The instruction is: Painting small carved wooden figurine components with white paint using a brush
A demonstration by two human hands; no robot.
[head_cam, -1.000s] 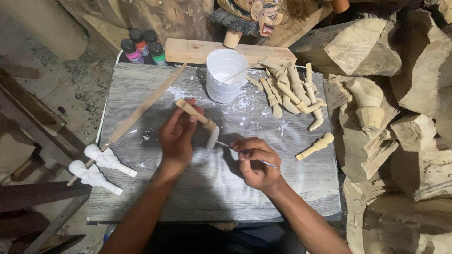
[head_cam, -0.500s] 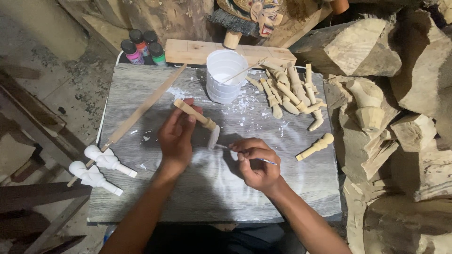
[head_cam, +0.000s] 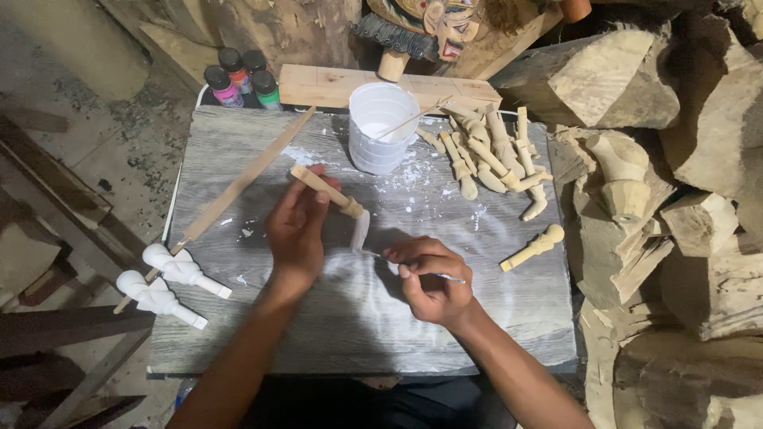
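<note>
My left hand (head_cam: 296, 230) grips a small carved wooden arm piece (head_cam: 330, 194), its lower end coated white and pointing down at the grey board (head_cam: 238, 334). My right hand (head_cam: 429, 280) pinches a thin paintbrush (head_cam: 380, 256) whose tip touches that white end. A white plastic cup of white paint (head_cam: 383, 127) with a stick in it stands just beyond, at the board's far middle.
Several unpainted carved limb pieces (head_cam: 493, 155) lie at the board's far right, one alone (head_cam: 532, 248) near my right hand. Two white-painted pieces (head_cam: 171, 282) rest at the left edge beside a long wooden stick (head_cam: 238, 187). Paint bottles (head_cam: 242, 78) stand behind. Rough wood blocks (head_cam: 675, 199) pile up on the right.
</note>
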